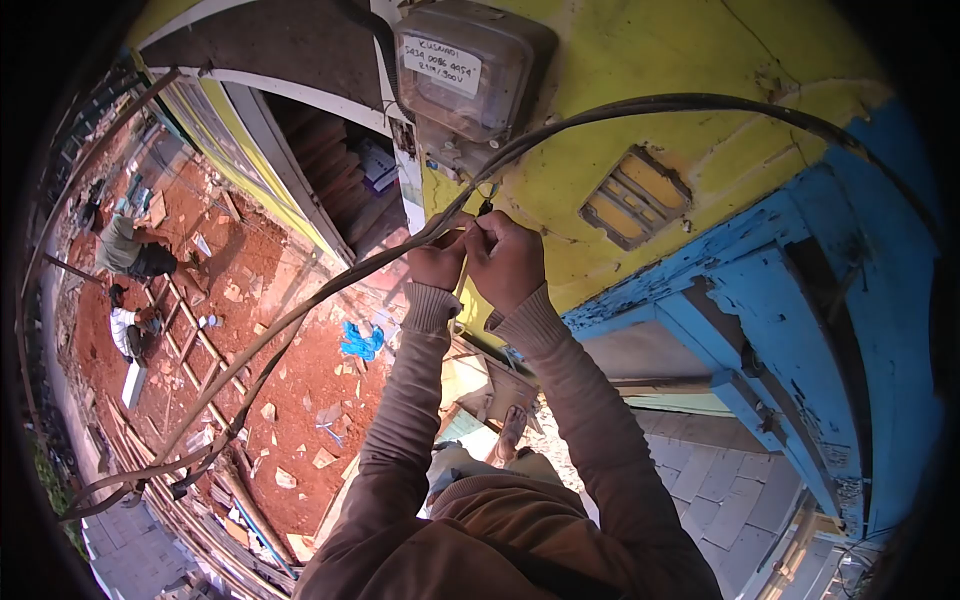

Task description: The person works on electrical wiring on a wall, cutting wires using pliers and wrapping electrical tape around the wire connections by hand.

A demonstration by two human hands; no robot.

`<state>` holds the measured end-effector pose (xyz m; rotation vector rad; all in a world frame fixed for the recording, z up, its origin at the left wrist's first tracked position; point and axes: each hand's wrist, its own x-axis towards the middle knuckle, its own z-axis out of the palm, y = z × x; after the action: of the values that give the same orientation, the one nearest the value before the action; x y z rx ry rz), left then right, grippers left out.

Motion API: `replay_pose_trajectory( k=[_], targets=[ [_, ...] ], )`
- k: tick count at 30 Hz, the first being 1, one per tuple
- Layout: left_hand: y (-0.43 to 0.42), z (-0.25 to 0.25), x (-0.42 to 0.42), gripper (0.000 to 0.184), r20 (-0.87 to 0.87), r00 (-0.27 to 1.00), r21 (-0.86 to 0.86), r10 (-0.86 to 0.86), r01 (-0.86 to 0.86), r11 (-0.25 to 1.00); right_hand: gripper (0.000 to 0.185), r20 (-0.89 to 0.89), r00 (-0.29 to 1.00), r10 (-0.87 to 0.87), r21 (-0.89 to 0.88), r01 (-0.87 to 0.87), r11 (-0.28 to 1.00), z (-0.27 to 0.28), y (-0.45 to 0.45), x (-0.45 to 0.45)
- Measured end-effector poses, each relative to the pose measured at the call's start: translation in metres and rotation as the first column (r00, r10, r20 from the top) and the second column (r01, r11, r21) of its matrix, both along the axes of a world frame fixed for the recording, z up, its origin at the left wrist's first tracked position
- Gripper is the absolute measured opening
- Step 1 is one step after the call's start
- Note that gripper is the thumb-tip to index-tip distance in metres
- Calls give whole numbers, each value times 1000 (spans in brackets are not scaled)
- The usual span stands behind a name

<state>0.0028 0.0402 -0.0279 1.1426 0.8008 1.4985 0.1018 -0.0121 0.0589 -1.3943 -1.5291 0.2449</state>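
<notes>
Both my hands are raised together in front of the yellow wall, below the electricity meter point(455, 70) with its handwritten label. My left hand point(437, 262) is closed beside the thick dark cable point(370, 265); what its fingers hold is hidden. Pressed close to it, my right hand point(506, 262) has its fingers pinched at a small dark wire end point(486, 207) by the cable. The cable arches from the upper right, passes at my fingertips and runs down to the lower left. Thin wires show just above my fingers, under the meter.
A vent grille point(636, 197) is set in the wall, right of my hands. Blue peeling woodwork point(760, 340) stands at the right. Two people point(125, 245) point(128, 325) crouch on the red soil at the left, near a bamboo ladder point(190, 370). A blue cloth point(362, 341) lies below.
</notes>
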Motion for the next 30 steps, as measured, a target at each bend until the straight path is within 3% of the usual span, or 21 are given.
replay_pose_trajectory(
  k=[1,3,7,8,11,16,21,25,27,28,30],
  targets=[
    [-1,2,0,20,1,1000,0,1,-1,1000,14,77,997,-28,10,27,1000,-1,1,0],
    [-4,7,-2,20,12,1000,-81,-2,3,997,14,60,998,-15,19,14,1000,0,0,2],
    [-8,20,-2,20,-62,998,-70,-15,11,997,13,66,998,24,-6,-24,1000,11,-4,19],
    [-10,24,-1,20,-24,998,-100,-54,51,994,14,-109,991,74,40,-70,997,4,-1,21],
    [-10,22,2,20,25,994,-130,-107,110,985,15,-51,999,3,-64,-6,998,20,-9,34],
    [-11,24,2,18,0,996,-151,-90,89,984,13,-158,987,14,-96,-29,995,11,-5,46],
    [-13,26,-3,14,-5,994,-164,-105,103,981,22,-66,980,-186,-187,171,967,5,-6,44],
    [-13,28,-6,14,-16,994,-131,-109,105,986,24,-121,966,-230,-227,199,953,-13,3,37],
    [-14,30,-6,13,-13,994,-166,-112,108,980,23,-363,915,-178,-352,42,935,-31,13,36],
    [-14,28,-7,13,-15,993,-167,-113,109,980,23,-365,914,-179,-353,42,935,-32,14,35],
    [-13,28,-9,16,-34,987,-84,-154,151,985,20,-808,574,-133,-386,-346,856,-32,15,35]
  ],
)
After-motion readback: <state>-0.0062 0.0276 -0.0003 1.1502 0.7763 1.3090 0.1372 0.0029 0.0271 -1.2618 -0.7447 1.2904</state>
